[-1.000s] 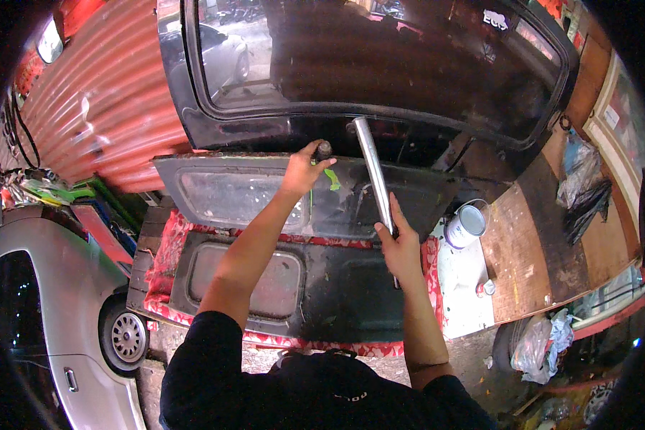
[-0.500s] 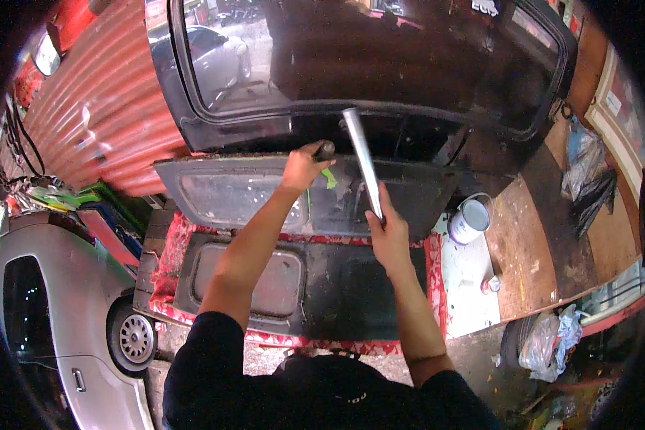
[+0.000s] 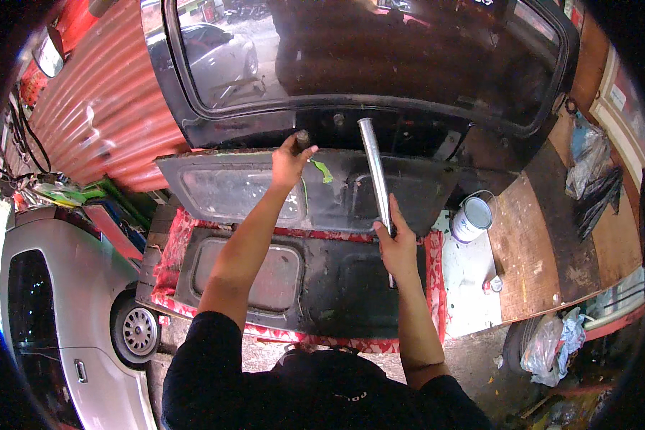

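Note:
My left hand (image 3: 288, 169) is closed round a short, dark, round-ended piece (image 3: 302, 136) at the top edge of a propped black panel (image 3: 258, 190). What that piece is and where its lower end goes are hidden by the fingers. Beside the hand, a bright green strip (image 3: 323, 172) hangs against the panel's face. My right hand (image 3: 400, 247) grips a shiny metal tube (image 3: 375, 163) near its lower part. The tube leans slightly left, its upper end above the panel's edge. A second black panel (image 3: 337, 294) lies flat below both hands.
Red-and-white cloth (image 3: 435, 287) lies under the flat panel. A paint can (image 3: 471, 221) and a small container (image 3: 492, 284) stand on the right of the table (image 3: 527, 251). Behind rises a dark vehicle door with a window (image 3: 408, 64). A silver car (image 3: 86, 322) is at left.
My left hand has shifted a little left along the panel's top edge, still holding the dark piece. The metal tube in my right hand has moved right and slightly down.

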A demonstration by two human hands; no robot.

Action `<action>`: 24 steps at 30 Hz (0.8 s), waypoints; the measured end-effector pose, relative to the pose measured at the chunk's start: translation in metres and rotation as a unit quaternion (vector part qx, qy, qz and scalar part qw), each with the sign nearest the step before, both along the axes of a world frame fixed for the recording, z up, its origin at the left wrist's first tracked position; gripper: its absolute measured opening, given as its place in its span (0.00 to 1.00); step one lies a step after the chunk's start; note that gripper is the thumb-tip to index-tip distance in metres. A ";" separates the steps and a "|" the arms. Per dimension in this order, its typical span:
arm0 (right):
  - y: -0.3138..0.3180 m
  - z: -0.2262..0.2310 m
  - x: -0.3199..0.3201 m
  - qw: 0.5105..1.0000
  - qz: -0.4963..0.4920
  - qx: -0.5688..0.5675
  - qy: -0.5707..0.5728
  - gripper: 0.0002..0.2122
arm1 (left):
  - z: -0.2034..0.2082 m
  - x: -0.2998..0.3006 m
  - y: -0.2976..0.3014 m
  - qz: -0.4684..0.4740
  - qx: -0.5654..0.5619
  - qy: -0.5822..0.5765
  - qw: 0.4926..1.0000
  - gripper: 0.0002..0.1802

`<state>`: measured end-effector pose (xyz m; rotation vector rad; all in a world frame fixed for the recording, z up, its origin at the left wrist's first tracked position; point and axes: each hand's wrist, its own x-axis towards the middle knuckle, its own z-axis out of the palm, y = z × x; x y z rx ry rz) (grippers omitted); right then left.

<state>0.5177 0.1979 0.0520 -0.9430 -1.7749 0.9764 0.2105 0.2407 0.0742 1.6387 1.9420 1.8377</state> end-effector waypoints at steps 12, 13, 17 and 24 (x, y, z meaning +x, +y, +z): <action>0.018 0.037 -0.041 0.981 0.052 0.114 -0.150 0.31 | 0.018 0.014 0.005 -0.019 -0.124 0.088 0.988 0.35; 0.025 0.030 -0.041 0.983 0.045 0.123 -0.132 0.31 | 0.026 0.012 0.010 -0.014 -0.159 0.092 0.983 0.35; 0.029 0.029 -0.032 0.995 0.032 0.077 -0.059 0.31 | 0.022 0.010 0.019 0.016 -0.134 0.147 0.980 0.31; 0.024 0.023 -0.008 0.998 0.036 0.041 -0.031 0.30 | 0.019 0.011 0.038 0.059 -0.141 0.154 0.976 0.29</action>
